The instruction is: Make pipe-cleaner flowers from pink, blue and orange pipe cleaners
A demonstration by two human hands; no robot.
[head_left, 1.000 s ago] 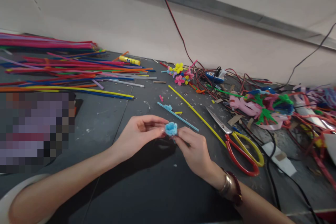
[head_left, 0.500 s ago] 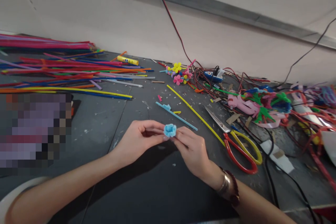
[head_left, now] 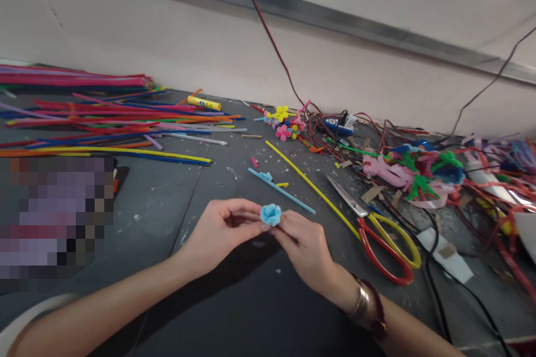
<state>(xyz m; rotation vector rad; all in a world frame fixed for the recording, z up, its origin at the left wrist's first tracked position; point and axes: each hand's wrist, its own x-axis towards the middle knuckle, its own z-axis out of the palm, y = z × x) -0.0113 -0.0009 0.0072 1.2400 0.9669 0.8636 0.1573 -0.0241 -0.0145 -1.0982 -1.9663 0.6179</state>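
Observation:
A small light-blue pipe-cleaner flower (head_left: pixel 270 215), cup-shaped with a ruffled rim, is held between my two hands above the dark table. My left hand (head_left: pixel 224 228) pinches it from the left with thumb and fingers. From the right, the fingertips of my right hand (head_left: pixel 304 242) close on its side and base; the exact contact is partly hidden. Just beyond lies a straight light-blue pipe cleaner (head_left: pixel 288 195) with a short curled blue piece (head_left: pixel 266 176) beside it. A long yellow pipe cleaner (head_left: pixel 310 181) runs diagonally past my right hand.
Scissors (head_left: pixel 364 217) with red and yellow handles lie right of my right hand. Many coloured pipe cleaners (head_left: pixel 104 117) and a glue stick (head_left: pixel 204 102) are at the back left. Finished flowers (head_left: pixel 283 122), a pink glue gun (head_left: pixel 387 171) and tangled cords crowd the back right.
The view has tilted slightly, so the table and things on it sit a little lower. Both hands keep their hold on the blue flower, with barely any movement.

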